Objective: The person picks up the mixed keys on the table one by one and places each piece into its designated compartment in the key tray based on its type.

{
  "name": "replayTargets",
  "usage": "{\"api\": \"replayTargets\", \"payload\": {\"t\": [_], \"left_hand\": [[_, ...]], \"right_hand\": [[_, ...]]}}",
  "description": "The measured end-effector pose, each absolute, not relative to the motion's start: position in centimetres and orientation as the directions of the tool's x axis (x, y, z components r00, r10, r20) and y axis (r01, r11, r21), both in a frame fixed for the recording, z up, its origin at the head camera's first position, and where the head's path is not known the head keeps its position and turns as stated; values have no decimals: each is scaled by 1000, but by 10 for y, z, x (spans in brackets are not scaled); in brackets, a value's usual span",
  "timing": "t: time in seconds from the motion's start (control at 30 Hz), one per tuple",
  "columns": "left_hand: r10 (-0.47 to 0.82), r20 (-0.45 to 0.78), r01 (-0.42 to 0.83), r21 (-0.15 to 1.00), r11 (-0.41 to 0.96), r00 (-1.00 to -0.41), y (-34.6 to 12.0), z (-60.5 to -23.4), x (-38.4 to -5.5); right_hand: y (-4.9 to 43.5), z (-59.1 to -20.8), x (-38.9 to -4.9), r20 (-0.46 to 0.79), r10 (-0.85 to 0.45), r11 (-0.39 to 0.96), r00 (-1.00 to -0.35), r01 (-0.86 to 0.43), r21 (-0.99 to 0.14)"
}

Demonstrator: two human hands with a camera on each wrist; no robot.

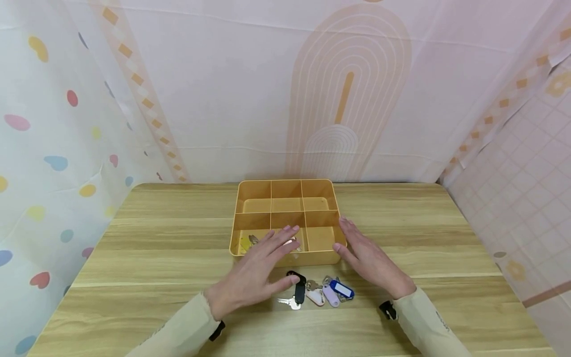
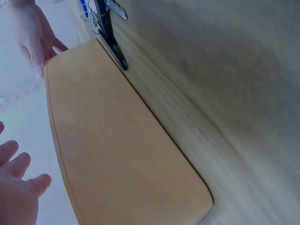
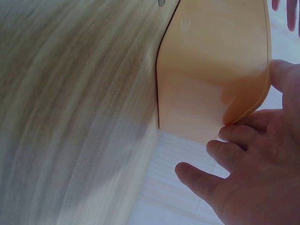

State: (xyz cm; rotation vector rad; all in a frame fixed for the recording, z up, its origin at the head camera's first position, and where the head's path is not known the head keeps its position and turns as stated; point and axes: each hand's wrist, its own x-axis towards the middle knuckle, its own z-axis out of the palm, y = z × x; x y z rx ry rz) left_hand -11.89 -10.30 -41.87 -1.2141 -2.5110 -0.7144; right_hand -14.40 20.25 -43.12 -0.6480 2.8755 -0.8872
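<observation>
A yellow-orange organizer box [image 1: 287, 257] with several compartments stands on the table. My left hand [image 1: 254, 275] hovers with spread fingers over its front left edge, partly hiding the front compartments. My right hand [image 1: 374, 260] touches the rim at the front right corner, fingers mostly straight; the right wrist view shows the thumb and fingertips at that rim. A yellow-tagged key [image 1: 245, 243] lies in the front left compartment; another tagged key [image 1: 298, 244] in the front middle one is partly hidden. Before the box lie keys with a black tag [image 1: 300, 291], a white tag [image 1: 315, 297], a lilac tag [image 1: 331, 296] and a blue tag [image 1: 342, 289].
The wooden table [image 1: 178, 233] extends to both sides of the box. A patterned curtain [image 1: 232, 89] hangs behind the table's far edge and along both sides.
</observation>
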Motion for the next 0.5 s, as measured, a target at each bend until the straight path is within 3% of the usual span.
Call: {"api": "replayTargets", "payload": {"t": [0.5], "left_hand": [[746,423,852,351,388,-514,-104,-427,-104]], "right_hand": [[202,-431,-144,65,-412,745,-909,-377,-551]]}}
